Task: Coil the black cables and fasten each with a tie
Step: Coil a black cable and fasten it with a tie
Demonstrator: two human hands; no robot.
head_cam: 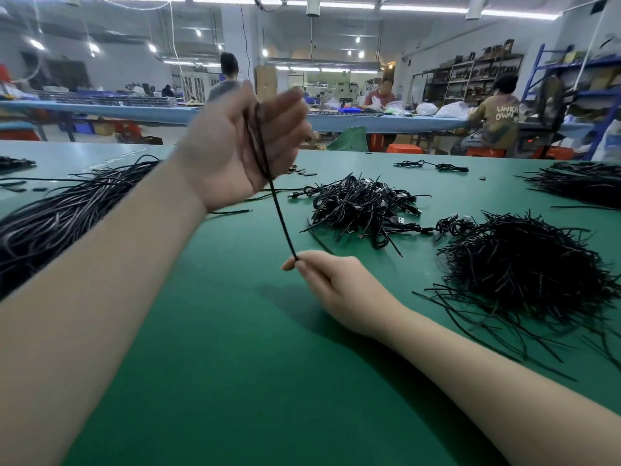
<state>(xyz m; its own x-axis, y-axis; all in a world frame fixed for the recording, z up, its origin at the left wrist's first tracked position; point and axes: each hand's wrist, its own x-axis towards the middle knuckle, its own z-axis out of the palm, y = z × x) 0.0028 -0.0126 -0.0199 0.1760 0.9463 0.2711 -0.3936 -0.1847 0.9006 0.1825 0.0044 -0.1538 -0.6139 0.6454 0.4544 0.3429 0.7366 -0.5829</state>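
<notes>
My left hand (232,146) is raised above the green table (235,331), palm toward me. A black cable (260,142) is wound in a few loops across the palm, between thumb and fingers; the fingers are blurred. From the heel of that hand one taut strand (282,223) runs down to my right hand (336,287), which pinches it between thumb and forefinger just above the table. A heap of coiled black cables (363,203) lies behind the right hand. A mound of short black ties (524,267) sits at the right.
A long bundle of loose black cables (50,213) stretches along the left side under my left forearm. Another dark pile (581,183) lies far right, and one tied cable (433,165) sits near the far edge. People sit at a bench beyond the table.
</notes>
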